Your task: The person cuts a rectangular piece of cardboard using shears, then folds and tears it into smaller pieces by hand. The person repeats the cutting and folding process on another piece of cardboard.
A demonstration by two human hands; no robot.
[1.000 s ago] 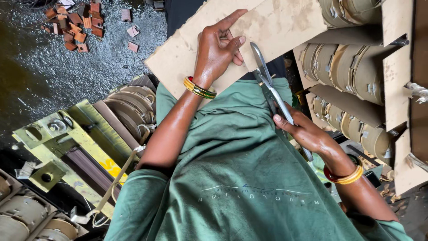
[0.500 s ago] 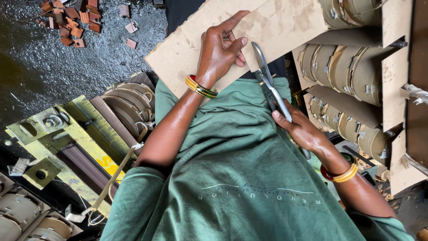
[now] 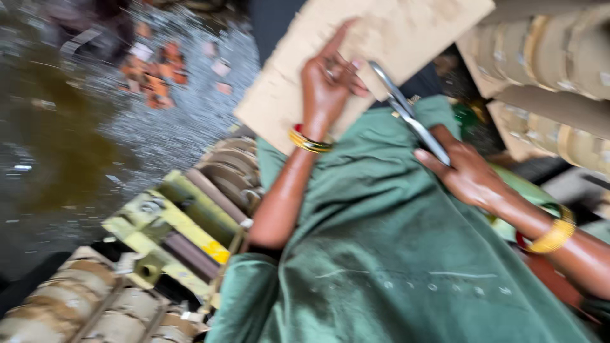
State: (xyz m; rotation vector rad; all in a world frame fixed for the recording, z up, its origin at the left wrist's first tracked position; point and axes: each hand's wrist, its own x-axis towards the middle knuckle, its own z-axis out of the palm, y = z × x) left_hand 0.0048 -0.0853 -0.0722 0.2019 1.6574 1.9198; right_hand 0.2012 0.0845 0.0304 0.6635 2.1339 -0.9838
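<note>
My left hand (image 3: 328,79) lies flat on a tan cardboard sheet (image 3: 406,32) and presses it down, fingers spread toward its far edge. My right hand (image 3: 468,174) grips the handles of metal scissors (image 3: 406,109). The blades point up and left into the near edge of the cardboard, close beside my left fingers. Both wrists wear yellow and red bangles. A green cloth (image 3: 394,254) covers my lap under both arms. The frame is blurred.
A yellow-green metal frame (image 3: 171,222) with wound coils (image 3: 229,171) lies at my left. More tan coils (image 3: 559,51) are stacked at the right and at the lower left (image 3: 70,311). Small orange-brown pieces (image 3: 152,70) litter the wet dark floor.
The view has swung and blurred. Both hands keep their hold. The scissors sit slightly deeper at the cardboard's edge.
</note>
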